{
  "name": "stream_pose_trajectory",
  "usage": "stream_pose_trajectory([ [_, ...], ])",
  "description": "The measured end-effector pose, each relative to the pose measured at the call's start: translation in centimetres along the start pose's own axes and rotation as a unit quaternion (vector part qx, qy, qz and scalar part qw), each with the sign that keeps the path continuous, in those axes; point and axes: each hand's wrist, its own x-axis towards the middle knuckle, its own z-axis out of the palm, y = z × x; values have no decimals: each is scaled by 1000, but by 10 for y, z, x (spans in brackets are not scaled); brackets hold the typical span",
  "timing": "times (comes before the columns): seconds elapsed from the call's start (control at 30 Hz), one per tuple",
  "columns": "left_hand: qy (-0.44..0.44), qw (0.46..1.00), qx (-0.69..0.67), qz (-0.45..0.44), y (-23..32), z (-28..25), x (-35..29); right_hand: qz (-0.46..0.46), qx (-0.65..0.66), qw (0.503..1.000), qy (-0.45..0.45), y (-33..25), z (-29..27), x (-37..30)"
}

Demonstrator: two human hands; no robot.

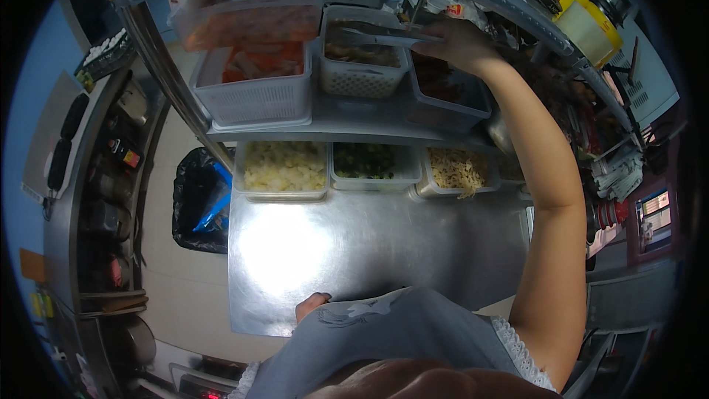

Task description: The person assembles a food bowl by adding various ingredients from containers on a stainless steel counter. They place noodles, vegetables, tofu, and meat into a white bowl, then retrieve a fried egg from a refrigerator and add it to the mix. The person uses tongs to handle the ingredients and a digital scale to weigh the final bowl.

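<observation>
My right hand [461, 43] reaches up over the shelf, closed around a pair of metal tongs [395, 40]. The tongs' tips lie over a white perforated basket [363, 77] holding brownish food pieces. Below my right hand is a clear bin [447, 109] with dark reddish-brown contents. To the left, a translucent tub [255, 103] holds orange and pale sticks, with another clear tub of orange pieces [247, 24] above it. My left hand [312, 306] is by the front of the steel table, largely hidden by my shirt; its fingers barely show.
Under the shelf stand tubs of pale diced pieces [284, 168], dark green chopped vegetable [363, 162] and beige shreds [456, 170] on the steel table [384, 244]. A metal post [166, 66] rises at the left. A black-bagged bin [201, 203] stands on the floor.
</observation>
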Motion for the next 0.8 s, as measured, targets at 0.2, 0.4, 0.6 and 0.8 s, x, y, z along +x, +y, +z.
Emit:
stream_pose_trajectory([
  [0.2, -3, 1000, 0, 22, -5, 1, 2, -14, -8, 1000, 2, 3, 7, 0],
  [0.4, 2, 998, 54, 25, -7, 5, -3, 27, 60, 998, 24, -2, -2, -12],
  [0.6, 5, 998, 3, -68, -4, 7, -4, 26, 50, 998, 20, 7, 10, -14],
  [0.8, 22, 999, 27, -33, -7, 9, -5, -9, 51, 999, 1, -6, 9, -10],
])
